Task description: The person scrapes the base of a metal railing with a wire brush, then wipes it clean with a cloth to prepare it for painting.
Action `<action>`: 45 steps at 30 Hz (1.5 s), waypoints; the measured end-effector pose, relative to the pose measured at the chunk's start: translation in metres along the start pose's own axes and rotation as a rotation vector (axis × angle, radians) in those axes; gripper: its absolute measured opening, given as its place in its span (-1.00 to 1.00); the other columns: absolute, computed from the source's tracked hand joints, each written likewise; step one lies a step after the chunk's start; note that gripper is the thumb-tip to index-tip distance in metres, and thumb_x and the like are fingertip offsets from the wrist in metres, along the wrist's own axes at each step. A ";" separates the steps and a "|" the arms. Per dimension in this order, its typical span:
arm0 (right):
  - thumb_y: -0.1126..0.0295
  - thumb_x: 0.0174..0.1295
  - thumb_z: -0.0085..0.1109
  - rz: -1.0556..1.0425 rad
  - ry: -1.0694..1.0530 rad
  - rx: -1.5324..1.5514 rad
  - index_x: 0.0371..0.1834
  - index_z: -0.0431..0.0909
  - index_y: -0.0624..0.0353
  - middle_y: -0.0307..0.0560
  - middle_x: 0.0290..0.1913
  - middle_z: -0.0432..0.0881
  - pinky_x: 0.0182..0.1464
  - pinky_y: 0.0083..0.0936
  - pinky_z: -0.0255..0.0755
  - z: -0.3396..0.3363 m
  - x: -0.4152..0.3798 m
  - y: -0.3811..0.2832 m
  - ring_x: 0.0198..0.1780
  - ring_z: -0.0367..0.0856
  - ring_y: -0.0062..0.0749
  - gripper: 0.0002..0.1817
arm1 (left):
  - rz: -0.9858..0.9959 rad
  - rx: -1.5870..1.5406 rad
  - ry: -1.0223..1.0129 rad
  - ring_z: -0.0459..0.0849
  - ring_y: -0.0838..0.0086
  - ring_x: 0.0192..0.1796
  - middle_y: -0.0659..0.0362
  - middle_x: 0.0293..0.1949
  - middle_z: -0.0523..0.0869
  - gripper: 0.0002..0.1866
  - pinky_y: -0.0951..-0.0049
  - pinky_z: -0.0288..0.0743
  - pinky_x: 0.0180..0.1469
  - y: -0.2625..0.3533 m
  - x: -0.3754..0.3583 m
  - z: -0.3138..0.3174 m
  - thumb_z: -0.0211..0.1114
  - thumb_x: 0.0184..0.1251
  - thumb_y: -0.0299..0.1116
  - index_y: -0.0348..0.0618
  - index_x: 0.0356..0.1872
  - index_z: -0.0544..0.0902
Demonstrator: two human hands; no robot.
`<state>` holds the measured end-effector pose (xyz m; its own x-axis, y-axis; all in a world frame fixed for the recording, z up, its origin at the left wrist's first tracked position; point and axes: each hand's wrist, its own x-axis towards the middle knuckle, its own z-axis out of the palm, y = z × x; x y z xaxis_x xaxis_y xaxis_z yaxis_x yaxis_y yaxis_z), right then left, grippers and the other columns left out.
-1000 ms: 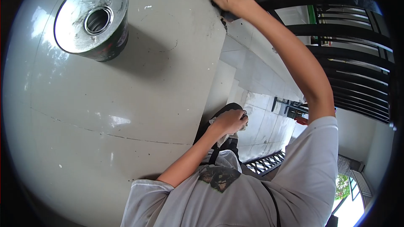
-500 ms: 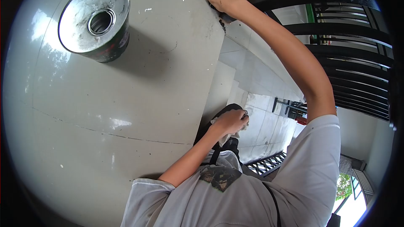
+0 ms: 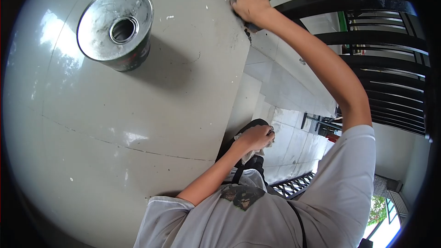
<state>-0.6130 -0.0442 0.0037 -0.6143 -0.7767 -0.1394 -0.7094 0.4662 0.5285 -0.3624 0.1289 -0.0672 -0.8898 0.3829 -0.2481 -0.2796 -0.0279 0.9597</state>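
Your left hand (image 3: 255, 137) clamps crumpled off-white cloth (image 3: 249, 155); apart, your right hand (image 3: 252, 5), grip unclear, presses glossy beige tile (image 3: 174, 115), likely for steadiness.

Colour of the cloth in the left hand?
Off-white; the cloth shows best in the head view, partly covered by the left hand.

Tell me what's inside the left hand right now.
Crumpled, pale material that looks like cloth sticks out around the left hand. The hand covers the middle, so whether anything else is inside can't be seen.
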 end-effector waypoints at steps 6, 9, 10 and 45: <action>0.02 0.25 -0.03 -0.037 0.051 -0.064 -0.06 0.49 0.39 0.19 -0.06 0.55 0.11 0.25 0.25 0.004 0.006 0.006 0.10 0.45 0.15 -0.45 | 0.019 0.013 0.035 0.64 -0.04 -0.21 -0.16 -0.33 0.67 -0.57 0.11 0.45 -0.12 0.000 0.000 0.005 -0.01 0.36 -0.07 -0.30 -0.17 0.57; 0.02 0.26 -0.05 0.006 -0.004 -0.038 -0.05 0.49 0.39 0.20 -0.05 0.54 0.12 0.27 0.23 0.002 0.005 0.000 0.12 0.43 0.16 -0.45 | 0.035 0.002 0.022 0.63 -0.05 -0.22 -0.17 -0.34 0.66 -0.57 0.11 0.44 -0.14 -0.002 0.000 0.002 0.00 0.36 -0.07 -0.30 -0.18 0.57; 0.02 0.27 -0.06 -0.048 -0.012 -0.048 -0.04 0.49 0.39 0.20 -0.03 0.53 0.13 0.28 0.22 0.000 0.000 -0.002 0.14 0.42 0.17 -0.45 | 0.038 -0.005 0.023 0.63 -0.05 -0.22 -0.17 -0.34 0.66 -0.57 0.11 0.44 -0.14 -0.001 0.001 0.001 0.00 0.36 -0.07 -0.30 -0.18 0.57; 0.02 0.24 -0.09 0.043 0.074 0.176 0.02 0.44 0.33 0.24 0.04 0.48 0.15 0.10 0.22 0.005 0.009 -0.008 0.12 0.40 0.17 -0.45 | 0.071 -0.092 0.071 0.65 0.10 -0.45 -0.10 -0.43 0.67 -0.59 0.18 0.47 -0.25 -0.002 0.003 0.001 0.03 0.34 -0.11 -0.29 -0.12 0.57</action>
<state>-0.6149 -0.0528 -0.0059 -0.6229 -0.7804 -0.0547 -0.7365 0.5615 0.3773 -0.3638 0.1313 -0.0697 -0.9310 0.3104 -0.1921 -0.2442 -0.1382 0.9598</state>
